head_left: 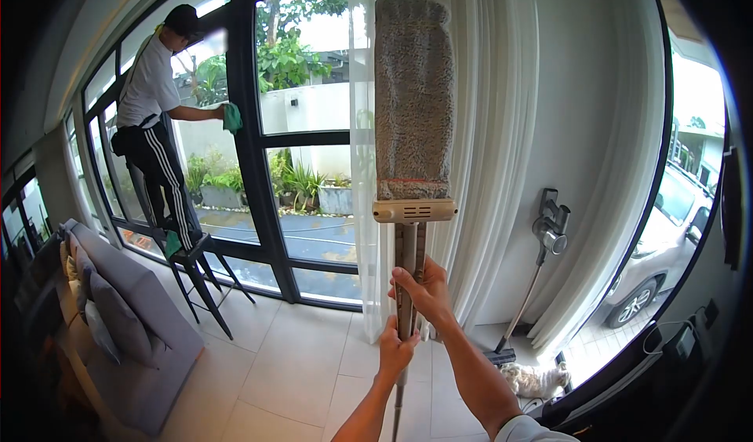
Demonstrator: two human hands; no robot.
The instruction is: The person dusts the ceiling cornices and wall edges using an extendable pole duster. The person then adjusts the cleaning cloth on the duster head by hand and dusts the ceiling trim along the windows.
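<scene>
A flat mop (414, 97) stands upright before me with its head at the top. Its long pad is grey-brown and shaggy, and a beige plastic piece (416, 210) with slots crosses the pad's lower end. My right hand (421, 289) is wrapped round the shaft just below that piece. Lower down, my left hand (398, 351) grips the same shaft. The thin end of the pole (398, 411) runs down past the frame's bottom edge. Behind the mop head hang white curtains (494, 128); I cannot tell whether it touches them.
At left, a person (149, 105) stands on a black stool (205, 273), holding a green cloth (232, 118) at the window frame. A grey sofa (149, 324) is left. On the right are a stick vacuum (541, 246) against the wall and a fluffy dog (533, 380) lying on the floor.
</scene>
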